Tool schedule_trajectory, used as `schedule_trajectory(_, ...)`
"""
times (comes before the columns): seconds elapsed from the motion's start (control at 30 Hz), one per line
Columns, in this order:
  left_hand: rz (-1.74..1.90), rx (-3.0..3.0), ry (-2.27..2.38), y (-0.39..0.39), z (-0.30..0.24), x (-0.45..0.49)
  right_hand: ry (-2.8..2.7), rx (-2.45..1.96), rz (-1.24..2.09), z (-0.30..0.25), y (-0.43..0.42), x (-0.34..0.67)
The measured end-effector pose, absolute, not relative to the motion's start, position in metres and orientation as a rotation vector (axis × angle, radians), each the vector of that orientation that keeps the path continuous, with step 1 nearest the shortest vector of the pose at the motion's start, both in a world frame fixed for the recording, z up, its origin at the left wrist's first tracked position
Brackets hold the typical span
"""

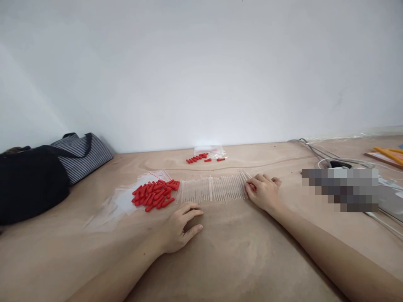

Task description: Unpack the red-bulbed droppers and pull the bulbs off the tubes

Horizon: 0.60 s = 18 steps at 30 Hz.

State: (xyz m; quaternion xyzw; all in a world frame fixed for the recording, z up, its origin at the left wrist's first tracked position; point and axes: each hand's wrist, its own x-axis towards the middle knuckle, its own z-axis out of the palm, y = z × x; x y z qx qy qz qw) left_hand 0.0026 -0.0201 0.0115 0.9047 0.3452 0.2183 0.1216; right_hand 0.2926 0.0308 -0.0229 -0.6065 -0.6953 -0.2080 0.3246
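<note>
Thin clear tubes [197,189], like dropper stems, lie side by side in a long row on the wooden table [226,251]. My right hand [262,191] rests at the row's right end, fingers curled down against the last tubes, a few of which slant. A small patch of red shows between those fingers; what they grip is mostly hidden. Below the row's left part, my left hand [179,228] lies with thumb and fingers apart, holding nothing. Just beyond it is a heap of red rubber dropper bulbs [154,195], partly on clear plastic bags [118,205].
Near the wall are several more red bulbs [195,159] beside a small plastic bag [208,149] and thin clear pieces. A black bag [31,180] and a striped bag [85,157] stand left. Cables [310,147] and a blurred-out object [346,188] lie right.
</note>
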Motion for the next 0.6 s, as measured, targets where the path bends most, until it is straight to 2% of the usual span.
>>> schedule_trajectory(0.3, 0.642, 2.627, 0.995, -0.019, 0.009, 0.001, -2.157, -1.535, -0.42, -0.014, 0.022, 0.319)
schedule_trajectory(0.6, 0.666, 2.608, 0.987, -0.019, 0.008, 0.001, -2.117, -1.383, -0.655, -0.014, 0.024, 0.316)
